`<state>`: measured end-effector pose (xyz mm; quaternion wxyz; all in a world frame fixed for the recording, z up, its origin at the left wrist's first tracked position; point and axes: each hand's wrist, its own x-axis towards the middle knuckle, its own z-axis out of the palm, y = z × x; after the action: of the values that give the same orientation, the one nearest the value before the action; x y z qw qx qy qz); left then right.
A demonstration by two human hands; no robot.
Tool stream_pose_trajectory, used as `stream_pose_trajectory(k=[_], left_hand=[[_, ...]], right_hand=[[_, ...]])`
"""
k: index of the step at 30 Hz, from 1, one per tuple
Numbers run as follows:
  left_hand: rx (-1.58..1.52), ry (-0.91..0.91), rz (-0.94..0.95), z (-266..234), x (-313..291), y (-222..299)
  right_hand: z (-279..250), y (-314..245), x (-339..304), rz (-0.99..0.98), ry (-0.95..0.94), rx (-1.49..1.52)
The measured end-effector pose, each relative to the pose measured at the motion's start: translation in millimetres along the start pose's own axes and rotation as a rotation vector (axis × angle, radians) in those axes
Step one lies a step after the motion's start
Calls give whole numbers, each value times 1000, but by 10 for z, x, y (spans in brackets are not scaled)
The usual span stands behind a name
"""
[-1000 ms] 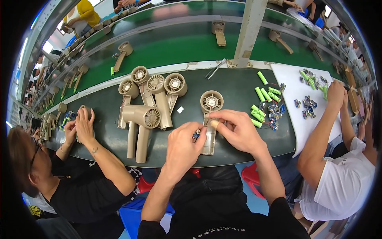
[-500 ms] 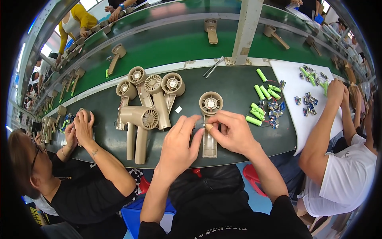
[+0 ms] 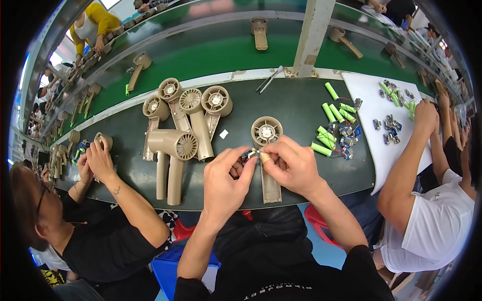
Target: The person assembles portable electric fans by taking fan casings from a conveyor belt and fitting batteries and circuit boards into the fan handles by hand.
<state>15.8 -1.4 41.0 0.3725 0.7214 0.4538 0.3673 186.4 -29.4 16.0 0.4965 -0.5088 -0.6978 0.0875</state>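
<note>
In front of me lies an open beige handheld fan shell point(image 3: 271, 191), its round fan head pointing away and its hollow handle toward me. Over the top of that handle, my left hand point(image 3: 223, 175) pinches a small circuit board point(image 3: 247, 155) between thumb and fingers. My right hand point(image 3: 293, 168) is closed at the board's right end, thumb against forefinger, by a tiny white connector; whether it grips the connector or a wire is too small to tell. A tan cover wraps the right thumb.
Several beige fan shells point(image 3: 173, 143) are grouped to the left. Green battery cells point(image 3: 321, 148) wired to boards lie right, beside a white sheet point(image 3: 364, 100). Tweezers point(image 3: 269, 80) lie near a metal post point(image 3: 311, 42). A green conveyor point(image 3: 211, 52) runs behind. Co-workers sit on both sides.
My left fingers have closed together, and the circuit board now shows between them. Both hands stay close together over the fan handle; the handle's near end has shifted slightly right.
</note>
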Motion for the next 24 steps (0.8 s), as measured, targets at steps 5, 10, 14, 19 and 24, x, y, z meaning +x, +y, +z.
stream_pose_trajectory(k=[5,10,14,19,24], left_hand=[[-18,-5,45,41,-14,25],[0,12,98,42,-48,-14],[20,58,144,73,-69,-47],[108,139,228,132,-102,-64],[107,130,250,122,-93,-98]], right_hand=[[27,23,0,-70,12,-80],[28,13,-5,-72,14,-97],[32,14,1,-80,28,-110],[41,-12,-18,-56,16,-154],[30,-20,0,-111,8,-204]])
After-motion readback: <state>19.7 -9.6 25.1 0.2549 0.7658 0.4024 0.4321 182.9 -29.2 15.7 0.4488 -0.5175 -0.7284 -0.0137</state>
